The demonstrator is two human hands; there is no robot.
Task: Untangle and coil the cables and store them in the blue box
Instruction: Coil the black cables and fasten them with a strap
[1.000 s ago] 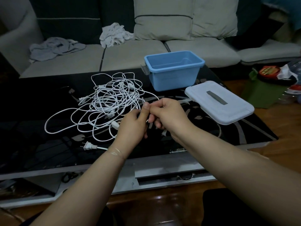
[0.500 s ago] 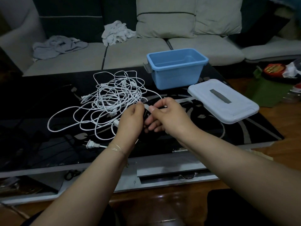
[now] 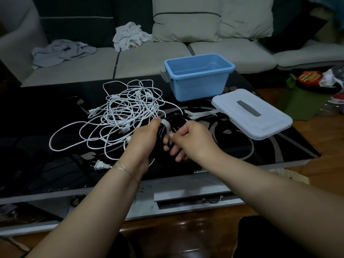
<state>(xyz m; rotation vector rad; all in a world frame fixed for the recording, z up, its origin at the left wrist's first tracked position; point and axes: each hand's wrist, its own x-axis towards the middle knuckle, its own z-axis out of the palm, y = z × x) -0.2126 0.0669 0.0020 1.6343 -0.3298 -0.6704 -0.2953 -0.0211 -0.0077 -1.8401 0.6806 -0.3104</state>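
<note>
At the centre of the frame both hands meet over a coil of black cable (image 3: pixel 174 121), which is hard to make out against the dark glass desk (image 3: pixel 37 116). The left hand (image 3: pixel 144 139) has its grip curled around the left side of the black coil. A white strap (image 3: pixel 166 125) loops over the top of the coil; its upper end sits at the left thumb, and the right hand (image 3: pixel 191 141) pinches its lower end between thumb and forefinger, the other fingers loosely curled below. A thin bracelet (image 3: pixel 123 169) circles the left wrist.

Just left of the hands, in the middle left of the frame, lies a tangled heap of white cable (image 3: pixel 119 116), its loops spreading toward the left on the desk. A white two-pin plug (image 3: pixel 99 164) lies on the desk below the heap, near the left wrist.

The blue box (image 3: pixel 198 78) stands open and upright on the desk in the upper centre, above the hands and apart from them; nothing shows inside it. Its white lid (image 3: pixel 251 113), with a grey handle, lies flat on the desk at right, just beside the box.

Behind the desk a light sofa (image 3: pixel 149 58) runs across the top of the frame, with crumpled cloths (image 3: pixel 63 52) on its left seats.
</note>
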